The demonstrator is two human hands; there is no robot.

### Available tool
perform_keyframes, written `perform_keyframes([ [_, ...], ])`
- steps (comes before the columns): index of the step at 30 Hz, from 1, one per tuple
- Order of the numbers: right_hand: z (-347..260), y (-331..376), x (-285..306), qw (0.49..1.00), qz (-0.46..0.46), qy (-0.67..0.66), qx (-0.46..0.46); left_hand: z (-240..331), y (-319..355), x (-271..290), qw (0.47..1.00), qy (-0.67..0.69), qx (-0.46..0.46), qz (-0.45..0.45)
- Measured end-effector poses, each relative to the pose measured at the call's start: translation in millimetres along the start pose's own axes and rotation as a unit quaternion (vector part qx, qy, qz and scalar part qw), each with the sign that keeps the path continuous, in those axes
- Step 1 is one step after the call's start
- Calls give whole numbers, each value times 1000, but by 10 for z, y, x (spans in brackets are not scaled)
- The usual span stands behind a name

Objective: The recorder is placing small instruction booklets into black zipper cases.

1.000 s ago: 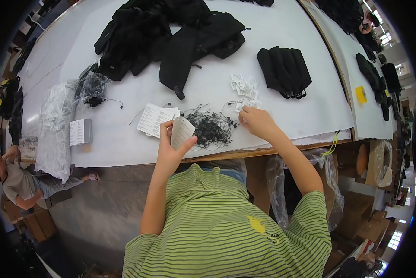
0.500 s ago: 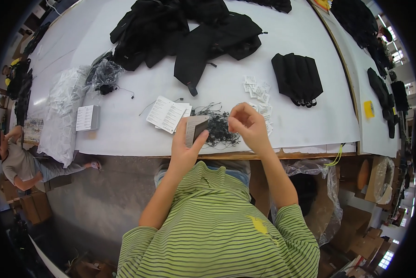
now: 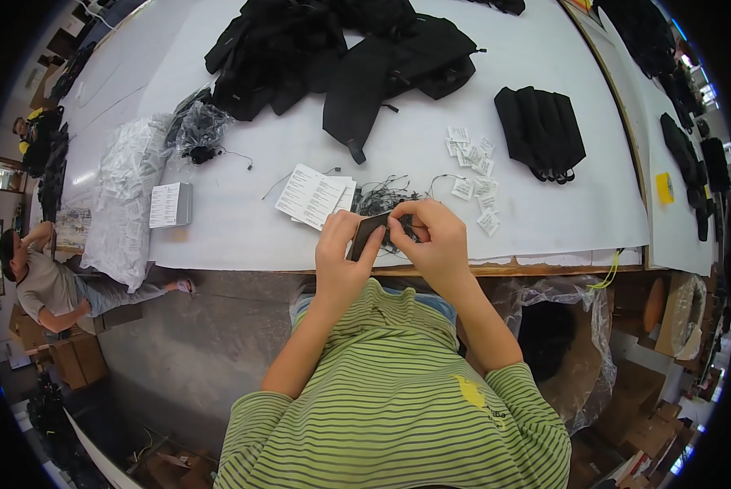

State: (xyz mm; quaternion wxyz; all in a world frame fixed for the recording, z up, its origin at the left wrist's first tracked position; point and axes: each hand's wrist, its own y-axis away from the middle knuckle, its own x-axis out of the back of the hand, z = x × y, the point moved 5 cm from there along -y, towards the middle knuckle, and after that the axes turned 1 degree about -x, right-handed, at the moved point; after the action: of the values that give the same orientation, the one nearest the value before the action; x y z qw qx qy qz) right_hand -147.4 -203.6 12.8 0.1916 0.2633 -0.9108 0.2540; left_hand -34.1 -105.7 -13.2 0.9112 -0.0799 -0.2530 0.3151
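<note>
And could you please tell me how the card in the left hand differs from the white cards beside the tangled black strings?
The held card shows a dark face, while the white cards show pale printed faces. The held card is tilted in the left hand; the white cards lie overlapping on the table. Both look thin and flat.

The white table carries a tangle of black strings beyond the left hand and right hand, printed cards beyond the left, white labels beyond the right, and, farther off, apparently black bags.
</note>
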Motion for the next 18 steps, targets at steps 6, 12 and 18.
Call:
perform_keyframes([
  [6, 127, 36, 7, 976, -45, -169, -131, 46, -30, 94, 997, 62, -43, -27],
  [12, 130, 68, 38, 962, -176, -175, -116, -263, 43, -26, 848, 432, 230, -202],
  [18, 168, 85, -18, 952, -221, -162, -136, -277, 53, -96, 882, 364, 197, -225],
])
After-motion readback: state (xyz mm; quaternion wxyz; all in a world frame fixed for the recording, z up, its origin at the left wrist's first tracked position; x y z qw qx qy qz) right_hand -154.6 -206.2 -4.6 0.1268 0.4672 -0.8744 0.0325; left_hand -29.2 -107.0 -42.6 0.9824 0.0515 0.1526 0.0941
